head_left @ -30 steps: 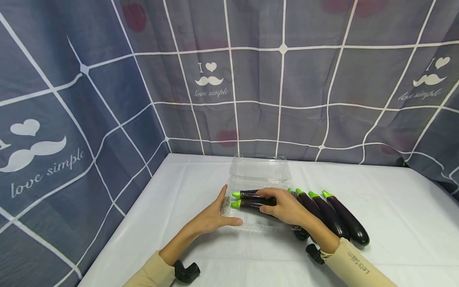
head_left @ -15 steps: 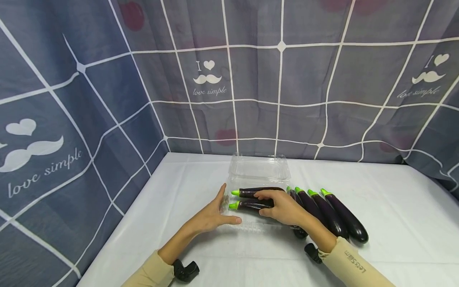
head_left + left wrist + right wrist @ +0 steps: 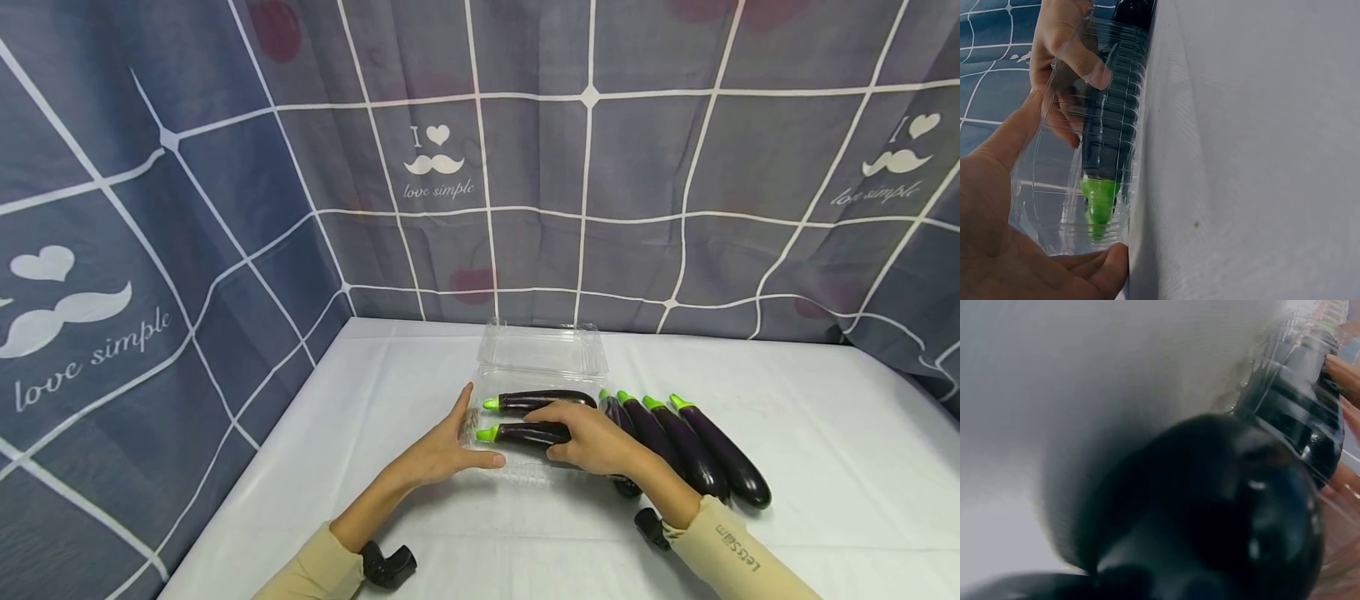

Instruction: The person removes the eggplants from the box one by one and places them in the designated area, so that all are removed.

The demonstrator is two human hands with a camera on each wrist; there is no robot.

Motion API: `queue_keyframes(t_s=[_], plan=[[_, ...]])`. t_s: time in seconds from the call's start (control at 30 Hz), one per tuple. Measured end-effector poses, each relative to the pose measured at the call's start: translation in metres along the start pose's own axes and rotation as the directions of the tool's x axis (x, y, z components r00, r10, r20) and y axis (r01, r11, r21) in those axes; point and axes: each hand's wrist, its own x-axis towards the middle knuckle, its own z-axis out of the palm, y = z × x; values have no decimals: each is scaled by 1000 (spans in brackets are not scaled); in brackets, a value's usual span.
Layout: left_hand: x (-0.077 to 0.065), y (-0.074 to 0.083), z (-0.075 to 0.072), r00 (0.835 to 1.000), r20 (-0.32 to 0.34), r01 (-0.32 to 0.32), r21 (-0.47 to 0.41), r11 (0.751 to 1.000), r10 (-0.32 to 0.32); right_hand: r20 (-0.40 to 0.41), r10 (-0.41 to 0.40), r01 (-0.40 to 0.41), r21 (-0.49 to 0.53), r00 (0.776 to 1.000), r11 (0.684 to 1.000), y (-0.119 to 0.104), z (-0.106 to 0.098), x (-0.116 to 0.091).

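In the head view, a clear plastic clamshell container (image 3: 536, 475) lies with its lid (image 3: 543, 352) folded back. Two dark purple eggplants with bright green tips lie crosswise in it. My right hand (image 3: 592, 437) grips the near eggplant (image 3: 521, 433) by its body, thumb on the front side. Behind that hand rests the far eggplant (image 3: 536, 402), apart from the near one. My left hand (image 3: 442, 450) rests against the container's left end, thumb and fingers spread. Through the clear wall, the left wrist view shows the near eggplant's green tip (image 3: 1100, 203).
Several more eggplants (image 3: 693, 458) lie side by side on the white tabletop, right of the container and close to my right wrist; one's rounded end (image 3: 1222, 500) fills much of the right wrist view. A grey checked curtain (image 3: 540, 167) hangs behind.
My right hand has drawn the near eggplant slightly toward me, so the gap between the two eggplants has widened. My left hand has stayed at the container's left end.
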Motion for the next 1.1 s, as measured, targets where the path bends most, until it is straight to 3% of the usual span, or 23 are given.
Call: queue_keyframes(t_s=[0.43, 0.67, 0.93, 1.1], plan=[[0, 0, 0, 1000, -10, 10, 15, 1000, -10, 2, 2, -2, -59, 1000, 998, 0, 3, 0], [0, 1, 1, 1000, -17, 17, 31, 999, -17, -15, -9, 8, -27, 1000, 1000, 0, 3, -1], [-1, 2, 1, 999, -25, 37, 57, 998, -36, -169, 18, -2, 94, 986, 996, 1, 2, -2], [0, 1, 1, 999, -20, 28, 49, 998, -27, -217, 18, 11, 132, 976, 991, 4, 1, -3]])
